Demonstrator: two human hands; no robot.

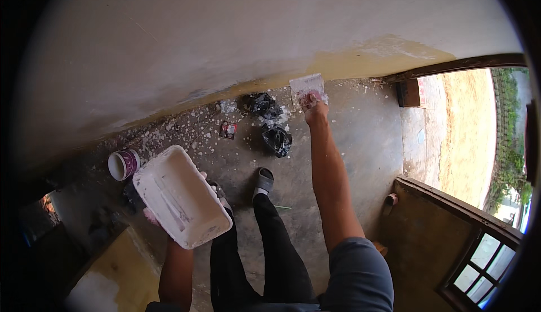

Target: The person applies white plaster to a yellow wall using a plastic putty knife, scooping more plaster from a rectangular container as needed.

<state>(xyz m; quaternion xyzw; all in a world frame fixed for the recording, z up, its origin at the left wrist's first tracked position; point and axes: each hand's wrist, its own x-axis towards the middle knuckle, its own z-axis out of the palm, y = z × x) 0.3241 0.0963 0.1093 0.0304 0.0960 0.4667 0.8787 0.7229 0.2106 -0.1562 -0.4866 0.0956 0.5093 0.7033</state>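
Right hand: grip closed around the handle of a flat putty blade, arm stretched fully forward. The blade's far edge lies against the wall just above its base, where white plaster gives way to a yellow band running along the foot of the wall.

Left hand: fingers curled under the near long side of a white rectangular tray, gripping it from below; fingertips also show at its far right edge. The tray is tilted, its open face turned up and smeared with white putty, held well apart from the wall at the person's left.

Floor: bare concrete. Along the wall's foot it is strewn with white plaster flecks. Two black plastic bags, one near the wall beside the blade, the other closer in, lie left of the outstretched arm; a small dark packet lies left of them. A white cup with a purple band stands by the wall, just beyond the tray's far corner. A sandalled foot is planted between the bags and the tray.

Open room: the floor right of the arm is unobstructed up to the doorway edge and the window frame at lower right.
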